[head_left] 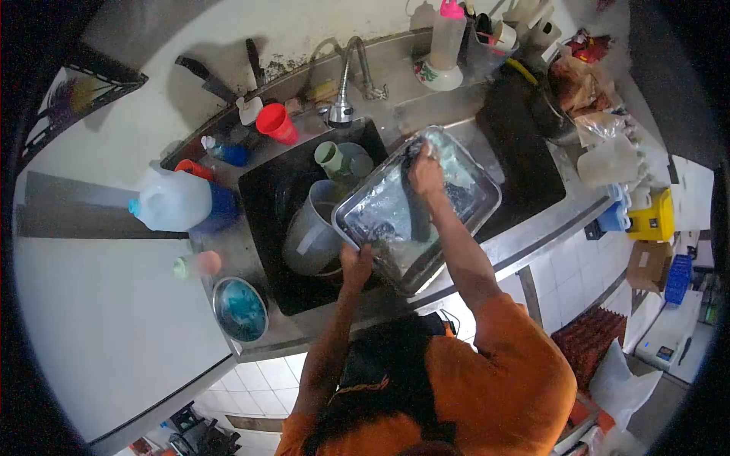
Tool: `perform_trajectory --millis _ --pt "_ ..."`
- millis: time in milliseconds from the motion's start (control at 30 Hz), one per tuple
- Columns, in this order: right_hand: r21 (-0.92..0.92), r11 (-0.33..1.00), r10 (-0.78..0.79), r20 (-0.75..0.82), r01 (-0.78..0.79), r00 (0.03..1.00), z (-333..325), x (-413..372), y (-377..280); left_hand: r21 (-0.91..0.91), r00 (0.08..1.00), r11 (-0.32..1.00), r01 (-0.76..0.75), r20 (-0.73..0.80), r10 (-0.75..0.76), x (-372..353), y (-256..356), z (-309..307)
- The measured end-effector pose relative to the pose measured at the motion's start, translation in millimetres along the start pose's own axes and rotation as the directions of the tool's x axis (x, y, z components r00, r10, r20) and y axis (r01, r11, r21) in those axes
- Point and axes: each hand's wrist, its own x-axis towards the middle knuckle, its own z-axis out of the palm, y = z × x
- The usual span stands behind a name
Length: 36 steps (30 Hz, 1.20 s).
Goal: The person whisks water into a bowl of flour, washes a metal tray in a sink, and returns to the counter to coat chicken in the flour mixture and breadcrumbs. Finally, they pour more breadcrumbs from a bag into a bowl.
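Silvery tray [386, 204], red cup [277, 124], pale green cup [330, 158], blue-capped jug [173, 201], pink-topped bottle [446, 42], orange sleeve [508, 361]

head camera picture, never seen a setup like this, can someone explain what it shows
No machine here: one camera, worn on a person's head, looks forward and down at two bare hands. The left hand grips the edge of a shiny rectangular metal tray; the right hand is inside it, and whether it holds anything is unclear. A tall translucent plastic container is in the sink. On the steel counter sit a red plastic cup and a round metal bowl.
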Motion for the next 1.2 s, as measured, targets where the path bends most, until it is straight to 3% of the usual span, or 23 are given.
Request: perform_trajectory --millis 33,67,100,133,200,267,333,400,467,500,533,600,667,733,767,800,867,900,967,1000,1033,1133,1200 --pt "-0.085 0.994 -0.068 -0.042 0.064 0.997 18.9 -11.4 -5.4 -0.039 1.000 0.999 -0.025 -0.003 0.025 4.4 -4.9 -0.4" --pt "-0.130 0.907 -0.422 -0.308 0.401 0.853 32.5 -31.8 -4.2 -0.075 0.999 0.996 -0.054 -0.009 0.054 10.4 -8.7 -1.8" --pt "0.098 0.917 -0.372 -0.142 0.387 0.917 16.2 -40.4 -8.3 -0.072 0.998 0.995 -0.068 -0.016 0.067 18.7 -3.3 -5.2" --pt "0.318 0.895 -0.349 0.056 0.314 0.936 -8.2 -47.9 -11.6 -0.061 0.996 0.994 -0.088 -0.006 0.088 20.0 2.9 -10.3" --pt "0.314 0.942 0.034 0.270 -0.121 0.962 -61.8 -22.0 -24.6 -0.056 0.997 0.995 -0.080 -0.008 0.080 12.3 7.4 -10.4" --pt "0.212 0.976 -0.075 0.132 0.045 0.988 -13.1 -30.9 -7.5 -0.066 0.982 0.981 0.183 0.049 -0.180 19.8 11.2 -6.8" --pt "-0.068 0.837 -0.523 0.190 0.543 0.831 1.4 -93.9 -21.8 -0.047 0.992 0.996 0.081 0.099 -0.076 32.9 13.1 -7.5" --pt "-0.052 0.864 -0.468 0.287 0.502 0.836 -21.2 -136.3 -16.4 0.050 0.994 0.998 -0.037 -0.098 0.041 38.2 5.3 -0.8" --pt "-0.106 0.940 -0.268 0.356 0.324 0.895 -45.1 -137.7 19.3 0.088 0.996 0.993 0.073 -0.055 -0.068 31.1 21.6 -8.9" --pt "-0.253 0.926 -0.166 0.395 0.281 0.904 -50.3 -118.0 42.4 0.007 0.996 1.000 -0.016 -0.085 0.016 31.1 13.3 -4.6" --pt "-0.122 0.982 -0.100 0.297 0.142 0.950 -58.7 -93.5 50.7 -0.078 0.988 0.991 -0.107 -0.120 0.097 27.8 8.8 1.4" --pt "-0.327 0.945 0.018 0.050 0.000 0.999 -32.7 -69.3 37.0 -0.116 0.996 0.993 -0.024 -0.082 0.015 23.4 14.9 4.0" --pt "-0.182 0.969 -0.146 0.138 0.170 0.980 -36.6 -95.3 -19.3 -0.147 0.996 0.989 0.034 -0.071 -0.045 36.2 21.2 0.4" --pt "0.041 0.847 -0.519 0.287 0.530 0.806 -25.2 -133.9 -30.3 0.055 0.999 0.998 0.039 0.021 -0.040 46.9 16.1 -8.9" --pt "0.236 0.794 -0.607 0.325 0.560 0.725 -55.2 -141.4 -27.8 -0.003 0.994 0.994 0.108 0.029 -0.107 40.6 33.4 -16.9" --pt "0.244 0.788 -0.615 0.321 0.565 0.720 -58.7 -134.5 -9.6 0.001 0.994 0.994 0.108 0.019 -0.108 39.5 30.0 -18.8" --pt "-0.224 0.800 -0.521 0.204 0.557 0.829 -61.5 -118.8 20.9 0.184 0.999 0.982 -0.034 0.041 0.027 20.2 14.5 -21.1" --pt "-0.222 0.799 -0.520 0.209 0.558 0.828 -58.5 -102.9 12.2 0.074 0.993 0.991 0.109 0.031 -0.112 10.7 22.5 -15.9" --pt "0.259 0.964 -0.021 0.307 -0.062 0.951 -52.0 -83.0 -21.4 0.021 0.993 0.994 0.103 0.048 -0.104 4.9 19.6 -8.1" --pt "0.278 0.924 -0.283 0.034 0.263 0.958 -10.1 -91.9 -22.8 -0.036 0.997 0.997 0.070 0.044 -0.069 13.0 21.9 -3.4" --pt "0.409 0.894 -0.305 0.254 0.183 0.918 23.1 -104.2 -32.7 -0.038 0.998 0.997 0.063 0.035 -0.061 19.6 20.9 -2.9" --pt "0.505 0.723 -0.640 0.234 0.471 0.732 -26.5 -142.6 -48.3 -0.039 1.000 0.999 0.022 0.006 -0.022 22.1 11.8 -15.3" --pt "0.575 0.703 -0.704 0.477 0.419 0.526 -54.3 -131.7 8.9 0.127 0.996 0.988 0.087 0.002 -0.088 18.7 13.0 -24.9"
